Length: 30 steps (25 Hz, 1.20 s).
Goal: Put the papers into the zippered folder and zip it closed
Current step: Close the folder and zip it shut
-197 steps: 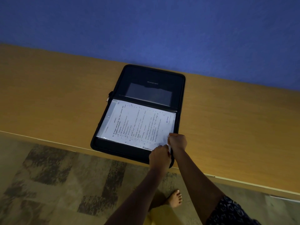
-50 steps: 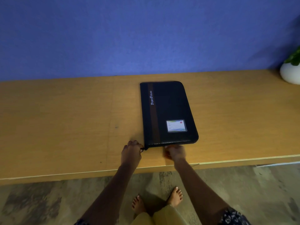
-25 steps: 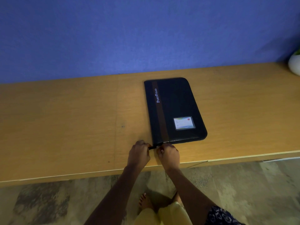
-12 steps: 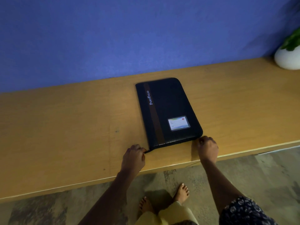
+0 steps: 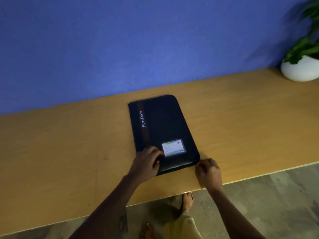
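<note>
the black, rounded-corner leatherette zippered folder (image 5: 162,131) lies shut and flat near the front edge of the wooden desk (image 5: 60,152). the left hand (image 5: 146,163) presses spread on its near left corner; the right hand (image 5: 208,171) pinches something tiny, probably the zip pull, at the near right corner. it looks stiff, light and rather slick, so pinning the cover while pulling seems wise.
</note>
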Motion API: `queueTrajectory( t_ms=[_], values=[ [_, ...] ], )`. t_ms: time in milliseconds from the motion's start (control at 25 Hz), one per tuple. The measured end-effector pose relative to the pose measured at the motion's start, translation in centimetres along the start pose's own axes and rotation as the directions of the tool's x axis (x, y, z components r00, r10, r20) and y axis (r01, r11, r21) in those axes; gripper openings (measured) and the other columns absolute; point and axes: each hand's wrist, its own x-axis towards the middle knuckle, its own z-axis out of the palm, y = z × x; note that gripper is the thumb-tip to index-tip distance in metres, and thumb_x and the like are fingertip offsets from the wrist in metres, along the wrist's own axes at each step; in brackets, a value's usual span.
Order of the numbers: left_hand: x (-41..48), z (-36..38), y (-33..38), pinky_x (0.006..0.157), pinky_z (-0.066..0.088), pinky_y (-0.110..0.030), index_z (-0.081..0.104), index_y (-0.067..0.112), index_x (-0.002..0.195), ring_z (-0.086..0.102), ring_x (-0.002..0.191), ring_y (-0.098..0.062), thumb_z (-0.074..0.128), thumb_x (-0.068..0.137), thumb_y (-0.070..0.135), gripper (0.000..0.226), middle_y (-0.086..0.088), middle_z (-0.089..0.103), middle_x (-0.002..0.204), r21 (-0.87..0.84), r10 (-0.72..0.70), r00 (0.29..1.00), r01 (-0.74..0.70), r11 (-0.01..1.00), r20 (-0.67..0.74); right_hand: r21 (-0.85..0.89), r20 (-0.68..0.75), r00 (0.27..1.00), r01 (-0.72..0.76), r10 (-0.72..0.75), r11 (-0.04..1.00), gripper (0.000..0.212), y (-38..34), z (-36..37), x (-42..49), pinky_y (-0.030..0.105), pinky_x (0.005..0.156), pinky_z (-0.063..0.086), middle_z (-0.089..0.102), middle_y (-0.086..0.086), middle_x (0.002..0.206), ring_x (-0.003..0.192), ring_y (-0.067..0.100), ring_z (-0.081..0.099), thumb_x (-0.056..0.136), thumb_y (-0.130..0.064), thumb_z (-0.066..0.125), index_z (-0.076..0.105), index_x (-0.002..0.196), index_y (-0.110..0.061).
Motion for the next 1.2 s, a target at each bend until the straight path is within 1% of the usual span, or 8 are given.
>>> queueTrajectory(
  t_ms=[80,200,320,440,600,800,1000,1200],
  values=[
    [4.8,0.3,3.5,0.100,0.045,-0.041,0.042,0.028,0.141,0.040,0.129,-0.019,0.057,0.091,0.024,0.052,0.003,0.034,0.147,0.010,0.144,0.983,-0.146,0.989,0.117,0.015,0.040,0.997,0.062,-0.062,0.998,0.018,0.2,-0.1,0.2,0.032,0.069,0.052,0.067,0.013,0.093,0.079,0.029,0.064,0.074,-0.002,0.073,0.073,0.092,-0.004],
    [11.5,1.3,7.6,0.102,0.042,-0.046,0.029,0.032,0.148,0.035,0.133,-0.025,0.062,0.090,0.019,0.068,0.001,0.018,0.158,0.190,0.258,0.880,-0.355,0.916,0.399,0.020,0.118,0.985,0.124,-0.126,0.992,0.017,1.0,-0.5,1.1,0.033,0.069,0.054,0.067,0.011,0.093,0.081,0.026,0.064,0.077,-0.007,0.070,0.072,0.094,-0.006],
    [15.1,2.0,9.1,0.101,0.039,-0.045,0.037,0.024,0.144,0.037,0.129,-0.028,0.064,0.087,0.017,0.064,-0.006,0.026,0.154,0.314,0.251,0.788,-0.484,0.817,0.562,0.002,0.176,0.971,0.164,-0.162,0.986,0.023,1.9,-1.2,2.1,0.031,0.075,0.056,0.068,0.009,0.102,0.089,0.023,0.065,0.079,-0.012,0.069,0.072,0.102,-0.009],
    [15.8,2.4,8.9,0.087,0.044,-0.040,0.043,0.019,0.137,0.041,0.120,-0.027,0.067,0.084,0.017,0.059,-0.008,0.035,0.145,0.300,0.293,0.781,-0.513,0.804,0.551,0.016,0.206,0.945,0.255,-0.253,0.967,0.023,2.4,-1.8,2.9,0.027,0.070,0.056,0.070,0.006,0.098,0.086,0.023,0.067,0.073,-0.010,0.075,0.073,0.096,-0.012],
    [15.2,2.6,8.3,0.080,0.045,-0.038,0.043,0.021,0.134,0.042,0.113,-0.025,0.073,0.079,0.017,0.062,-0.008,0.038,0.141,0.252,0.334,0.803,-0.500,0.828,0.494,0.043,0.208,0.933,0.291,-0.293,0.956,0.018,3.2,-2.1,4.1,0.027,0.060,0.057,0.066,0.003,0.089,0.076,0.019,0.065,0.069,-0.012,0.079,0.072,0.085,-0.013],
    [15.0,2.6,8.5,0.084,0.048,-0.041,0.044,0.021,0.132,0.042,0.113,-0.025,0.073,0.080,0.015,0.060,-0.007,0.039,0.139,0.235,0.330,0.830,-0.466,0.853,0.449,0.132,0.172,0.933,0.295,-0.315,0.946,0.017,3.2,-2.5,8.2,0.027,0.061,0.054,0.066,0.005,0.083,0.073,0.021,0.065,0.069,-0.005,0.080,0.073,0.084,-0.010],
    [15.4,2.6,8.9,0.084,0.047,-0.041,0.046,0.020,0.129,0.042,0.108,-0.025,0.073,0.078,0.013,0.058,-0.007,0.042,0.131,0.223,0.329,0.834,-0.458,0.861,0.442,0.142,0.209,0.882,0.401,-0.423,0.905,0.006,1.5,-2.2,14.2,0.034,0.057,0.054,0.065,0.011,0.077,0.071,0.027,0.063,0.073,-0.002,0.073,0.072,0.078,-0.004],
    [15.5,2.9,8.8,0.087,0.045,-0.043,0.046,0.016,0.132,0.040,0.113,-0.029,0.073,0.079,0.012,0.060,-0.011,0.041,0.136,0.240,0.329,0.829,-0.468,0.851,0.452,0.091,0.225,0.868,0.434,-0.443,0.896,0.005,-1.2,-0.7,20.3,0.034,0.067,0.055,0.066,0.011,0.081,0.077,0.027,0.064,0.079,-0.006,0.071,0.074,0.082,-0.004]
  ],
)
